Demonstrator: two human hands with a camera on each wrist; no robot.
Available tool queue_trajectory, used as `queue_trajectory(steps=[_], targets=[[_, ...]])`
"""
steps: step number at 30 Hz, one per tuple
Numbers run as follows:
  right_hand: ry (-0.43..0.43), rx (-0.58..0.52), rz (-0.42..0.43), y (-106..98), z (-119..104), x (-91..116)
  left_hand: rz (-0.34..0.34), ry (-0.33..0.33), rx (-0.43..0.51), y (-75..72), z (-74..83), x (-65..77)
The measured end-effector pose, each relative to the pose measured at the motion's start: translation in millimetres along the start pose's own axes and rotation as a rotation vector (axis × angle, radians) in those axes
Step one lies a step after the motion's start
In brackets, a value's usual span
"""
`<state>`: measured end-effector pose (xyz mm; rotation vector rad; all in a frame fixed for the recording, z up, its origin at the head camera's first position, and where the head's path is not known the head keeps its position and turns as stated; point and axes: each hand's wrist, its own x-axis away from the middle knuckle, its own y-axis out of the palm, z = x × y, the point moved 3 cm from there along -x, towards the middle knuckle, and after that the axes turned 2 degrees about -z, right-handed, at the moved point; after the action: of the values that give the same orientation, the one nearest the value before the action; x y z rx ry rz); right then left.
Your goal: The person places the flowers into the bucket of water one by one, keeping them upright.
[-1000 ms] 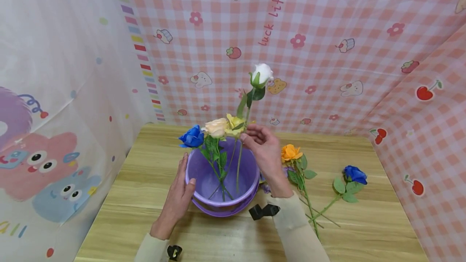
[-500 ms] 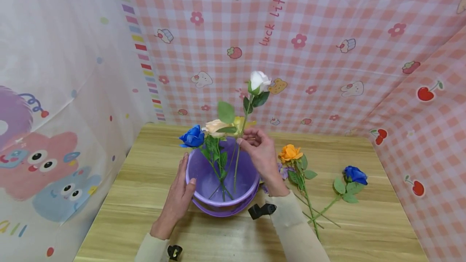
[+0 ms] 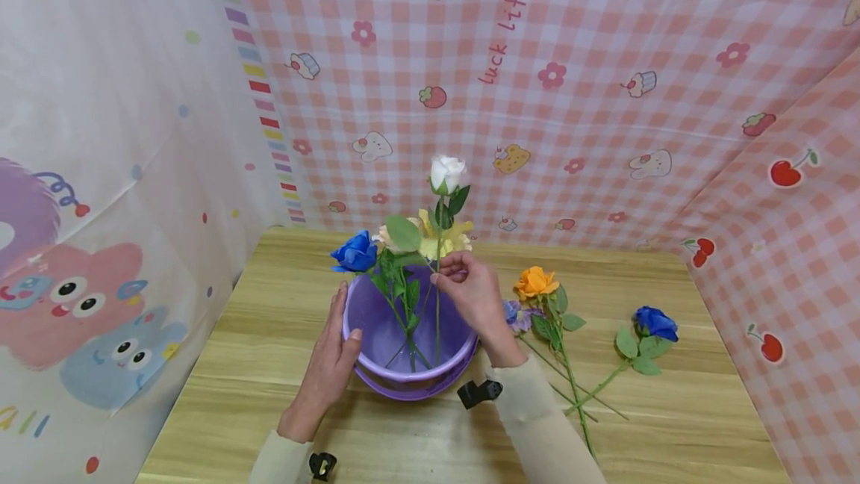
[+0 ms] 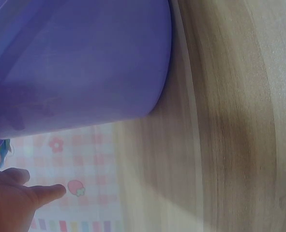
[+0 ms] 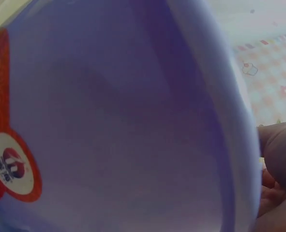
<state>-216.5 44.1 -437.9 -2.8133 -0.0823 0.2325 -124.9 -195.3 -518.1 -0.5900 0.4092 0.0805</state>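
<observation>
In the head view a purple bucket stands on the table, and my left hand rests against its left side with fingers straight. My right hand pinches the stem of a white rose above the bucket; the bloom stands upright and the stem reaches down inside. A blue rose, a peach rose partly hidden by a leaf, and a yellow flower lean in the bucket with stems crossing. The left wrist view shows the bucket's outer wall; the right wrist view shows its wall with a red label.
On the wooden table to the right lie an orange rose, another blue rose and a purple flower, their stems crossing. Patterned cloth hangs behind and at both sides.
My right hand has moved down and slightly left with the white rose, whose bloom now sits lower and further left. My left hand has stayed on the bucket.
</observation>
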Motion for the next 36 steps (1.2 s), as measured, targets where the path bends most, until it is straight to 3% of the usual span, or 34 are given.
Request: queue_trajectory(steps=[10,16,25,32,36], targets=[[-0.001,0.206,-0.042,2.7,1.4,3.0,-0.001,0.000,-0.001,1.6,0.1,0.5],[-0.039,0.244,-0.052,0.6,2.0,7.3,0.000,-0.001,-0.002,2.7,0.6,0.5],[-0.057,0.142,0.023,-17.3,3.7,29.7,-0.008,-0.002,-0.001,3.3,2.2,-0.3],[-0.069,-0.142,0.087,-40.2,12.2,45.6,-0.007,-0.019,0.001,2.6,-0.4,0.4],[-0.064,-0.204,0.108,-55.6,20.1,51.8,0.002,-0.006,0.011,1.8,-1.1,0.4]])
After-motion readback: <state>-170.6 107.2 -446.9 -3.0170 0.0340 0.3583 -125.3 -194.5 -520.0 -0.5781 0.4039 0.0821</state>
